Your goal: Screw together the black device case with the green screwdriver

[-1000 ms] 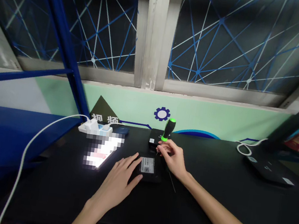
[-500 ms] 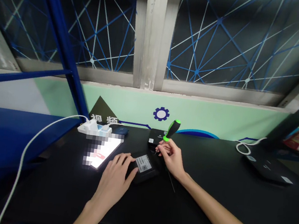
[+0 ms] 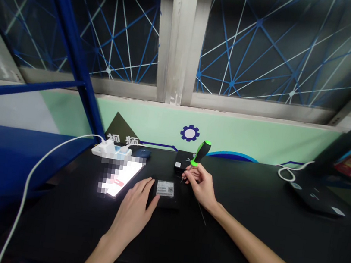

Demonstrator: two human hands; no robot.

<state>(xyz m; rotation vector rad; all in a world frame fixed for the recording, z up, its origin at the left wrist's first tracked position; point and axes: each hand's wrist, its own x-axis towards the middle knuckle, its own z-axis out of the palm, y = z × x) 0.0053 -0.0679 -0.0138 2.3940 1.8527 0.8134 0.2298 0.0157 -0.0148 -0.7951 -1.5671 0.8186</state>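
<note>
Head view: on the counter (image 3: 230, 252), one lit phone (image 3: 125, 181) and one white power strip (image 3: 122, 153) lie beyond the left hand (image 3: 134, 203); one rear box (image 3: 182, 158) (partly obstructed) sits beyond the right hand (image 3: 201, 185). One labelled case (image 3: 165, 188) lies between both. The left hand, unclenched, rests fingers and thumb against its left edge; the right hand pinches one screwdriver (image 3: 201, 152), tilted, tip downward.

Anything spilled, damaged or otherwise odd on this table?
No spill or damage stands out. One oddity is in the picture itself: near the left hand, blocky pixelation partly covers the lit phone, hiding some edges.
</note>
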